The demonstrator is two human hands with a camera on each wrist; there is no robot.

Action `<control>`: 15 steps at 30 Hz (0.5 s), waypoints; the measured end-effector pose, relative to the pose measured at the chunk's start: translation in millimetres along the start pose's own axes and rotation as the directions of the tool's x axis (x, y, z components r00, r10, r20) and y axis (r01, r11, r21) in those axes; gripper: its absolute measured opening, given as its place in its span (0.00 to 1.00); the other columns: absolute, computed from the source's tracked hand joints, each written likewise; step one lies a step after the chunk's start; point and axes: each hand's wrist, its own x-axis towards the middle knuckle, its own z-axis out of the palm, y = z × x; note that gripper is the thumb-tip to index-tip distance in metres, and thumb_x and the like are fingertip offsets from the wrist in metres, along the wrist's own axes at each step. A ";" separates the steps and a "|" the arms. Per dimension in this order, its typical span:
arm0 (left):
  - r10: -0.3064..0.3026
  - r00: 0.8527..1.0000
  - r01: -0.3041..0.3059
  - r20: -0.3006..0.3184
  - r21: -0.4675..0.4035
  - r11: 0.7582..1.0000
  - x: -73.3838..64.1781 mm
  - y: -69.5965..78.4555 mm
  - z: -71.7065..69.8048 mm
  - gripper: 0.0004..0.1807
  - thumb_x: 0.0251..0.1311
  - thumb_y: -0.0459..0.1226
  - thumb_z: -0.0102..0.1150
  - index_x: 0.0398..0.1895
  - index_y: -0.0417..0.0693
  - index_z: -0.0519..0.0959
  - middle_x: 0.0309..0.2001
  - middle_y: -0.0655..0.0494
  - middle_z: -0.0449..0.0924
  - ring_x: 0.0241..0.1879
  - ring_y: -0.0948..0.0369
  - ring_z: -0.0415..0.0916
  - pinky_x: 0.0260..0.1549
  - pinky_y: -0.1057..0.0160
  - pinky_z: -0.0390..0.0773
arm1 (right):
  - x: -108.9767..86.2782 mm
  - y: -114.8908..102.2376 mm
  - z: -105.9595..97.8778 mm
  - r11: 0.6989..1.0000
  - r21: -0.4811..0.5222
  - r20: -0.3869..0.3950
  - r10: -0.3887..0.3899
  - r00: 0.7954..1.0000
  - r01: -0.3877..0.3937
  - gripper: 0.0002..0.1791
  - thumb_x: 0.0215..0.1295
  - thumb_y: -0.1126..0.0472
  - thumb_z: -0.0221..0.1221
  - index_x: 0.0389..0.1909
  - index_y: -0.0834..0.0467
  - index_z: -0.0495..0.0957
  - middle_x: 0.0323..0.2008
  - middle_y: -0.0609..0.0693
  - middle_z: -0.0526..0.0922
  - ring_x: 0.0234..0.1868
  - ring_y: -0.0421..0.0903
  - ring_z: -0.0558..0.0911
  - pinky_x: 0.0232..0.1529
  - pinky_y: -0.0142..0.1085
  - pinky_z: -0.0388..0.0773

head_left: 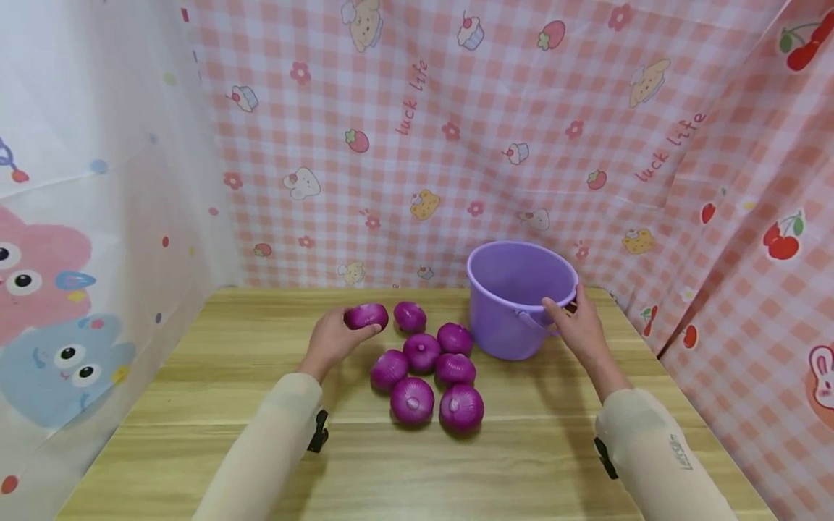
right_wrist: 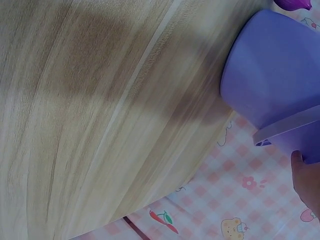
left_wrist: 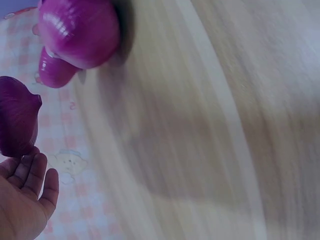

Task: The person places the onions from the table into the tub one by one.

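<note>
In the head view my left hand (head_left: 335,340) holds a red onion (head_left: 367,316) between thumb and fingers, left of the other onions. The left wrist view shows this purple onion (left_wrist: 17,117) at the fingers, above the table. Several more red onions (head_left: 421,352) lie grouped on the wooden table, one of them at the back (head_left: 410,317) close beside the held one. My right hand (head_left: 581,329) grips the right front rim of a purple bucket (head_left: 508,325), thumb on the rim. The bucket stands upright behind and right of the onions, its handle (right_wrist: 285,127) hanging down.
The light wooden table (head_left: 195,405) ends at a pink checked cloth (head_left: 365,166) hung behind it. A white cartoon-print curtain (head_left: 98,217) hangs on the left, and more checked cloth (head_left: 749,275) on the right.
</note>
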 end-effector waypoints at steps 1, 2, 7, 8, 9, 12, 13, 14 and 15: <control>0.006 1.000 -0.006 0.002 -0.007 1.000 0.5 2.2 0.4 0.39 0.52 0.56 0.71 0.58 0.39 0.74 0.52 0.42 0.79 0.50 0.49 0.77 0.51 0.50 0.78 | 0.2 0.2 0.1 1.000 -0.002 0.001 0.002 1.000 -0.002 0.42 0.73 0.51 0.56 0.77 0.66 0.46 0.67 0.74 0.63 0.66 0.67 0.68 0.46 0.40 0.83; 0.009 1.000 -0.009 0.003 -0.008 1.000 0.9 4.4 0.9 0.39 0.52 0.56 0.71 0.58 0.39 0.74 0.52 0.42 0.79 0.51 0.49 0.77 0.51 0.51 0.78 | 0.4 0.4 0.0 1.000 -0.003 0.000 0.004 1.000 -0.004 0.43 0.73 0.51 0.56 0.77 0.66 0.46 0.67 0.74 0.63 0.66 0.67 0.68 0.45 0.39 0.83; 0.054 0.999 -0.054 0.001 -0.011 0.998 3.5 20.4 0.7 0.40 0.51 0.56 0.71 0.60 0.38 0.73 0.54 0.43 0.78 0.52 0.49 0.76 0.52 0.51 0.78 | 1.1 0.5 -1.8 1.000 0.020 0.005 0.008 1.000 -0.009 0.43 0.73 0.51 0.55 0.77 0.66 0.45 0.66 0.75 0.63 0.65 0.67 0.69 0.35 0.27 0.81; 0.063 0.998 -0.063 0.001 -0.010 0.998 4.2 23.4 0.4 0.40 0.52 0.56 0.71 0.60 0.38 0.73 0.54 0.43 0.78 0.52 0.49 0.76 0.52 0.51 0.78 | 1.1 0.4 -2.1 1.000 0.024 0.004 0.007 1.000 -0.007 0.43 0.73 0.51 0.55 0.77 0.66 0.45 0.65 0.75 0.63 0.65 0.67 0.69 0.34 0.25 0.80; 0.070 0.998 -0.070 0.002 -0.012 0.997 4.8 26.4 0.3 0.41 0.52 0.56 0.71 0.61 0.38 0.72 0.54 0.42 0.78 0.52 0.49 0.76 0.53 0.51 0.78 | 1.0 0.4 -2.3 1.000 0.025 0.007 0.008 1.000 -0.008 0.43 0.73 0.51 0.55 0.77 0.66 0.45 0.66 0.75 0.63 0.65 0.67 0.69 0.35 0.26 0.81; 0.088 0.996 -0.088 0.005 -0.022 0.996 6.5 34.5 1.5 0.40 0.52 0.54 0.72 0.60 0.38 0.72 0.54 0.43 0.77 0.52 0.49 0.76 0.54 0.51 0.77 | -0.5 0.2 -2.3 1.000 0.027 0.009 0.007 1.000 -0.007 0.43 0.73 0.51 0.56 0.77 0.64 0.45 0.66 0.74 0.63 0.65 0.66 0.69 0.36 0.27 0.81; 0.092 0.996 -0.092 0.008 -0.028 0.995 7.2 36.9 2.2 0.40 0.52 0.54 0.72 0.61 0.38 0.72 0.55 0.43 0.77 0.53 0.49 0.76 0.54 0.51 0.77 | -0.8 0.5 -2.1 1.000 0.026 0.007 0.008 1.000 -0.008 0.43 0.73 0.51 0.56 0.77 0.64 0.45 0.66 0.74 0.63 0.65 0.66 0.69 0.37 0.28 0.81; 0.099 0.995 -0.099 0.007 -0.034 0.995 8.3 39.2 3.1 0.39 0.52 0.54 0.72 0.60 0.38 0.72 0.54 0.43 0.77 0.52 0.49 0.76 0.54 0.51 0.77 | -0.9 1.0 -1.9 1.000 0.020 0.005 0.007 1.000 -0.008 0.43 0.73 0.50 0.56 0.77 0.64 0.45 0.66 0.74 0.63 0.65 0.66 0.69 0.39 0.31 0.83; 0.105 0.994 -0.105 0.004 -0.037 0.994 8.8 41.9 3.8 0.39 0.52 0.54 0.72 0.60 0.38 0.72 0.54 0.43 0.77 0.52 0.49 0.76 0.53 0.51 0.77 | -0.8 1.3 -1.6 1.000 0.020 0.008 0.006 1.000 -0.006 0.43 0.73 0.50 0.56 0.77 0.63 0.45 0.67 0.73 0.63 0.66 0.66 0.68 0.42 0.35 0.83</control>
